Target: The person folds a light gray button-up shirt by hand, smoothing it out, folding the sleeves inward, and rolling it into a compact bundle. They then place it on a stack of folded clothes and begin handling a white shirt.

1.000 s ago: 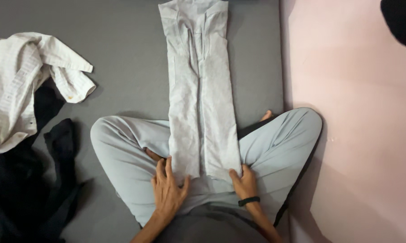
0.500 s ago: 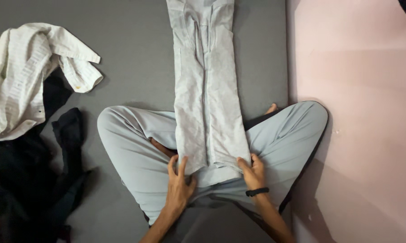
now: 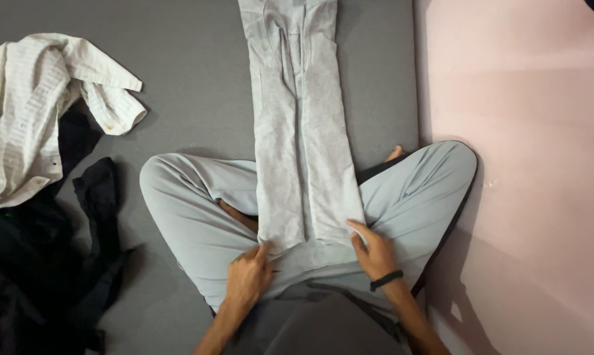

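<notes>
Head view count: one long grey folded garment (image 3: 301,131), one white striped shirt (image 3: 40,112), one heap of black clothes (image 3: 53,263), two hands.
Grey garment place: it lies lengthwise on the grey mat (image 3: 178,79), and its near end rests over the person's crossed legs (image 3: 198,217).
Left hand (image 3: 247,279): the fingers are curled, and the tips pinch the near left corner of the garment.
Right hand (image 3: 374,253): the fingers are bent, resting on the near right corner; a black band is on the wrist.
Garment and fingers: the cloth stretches away from both hands, and its near edge lies between them.
Side: a pink wall (image 3: 520,164) is on the right.
</notes>
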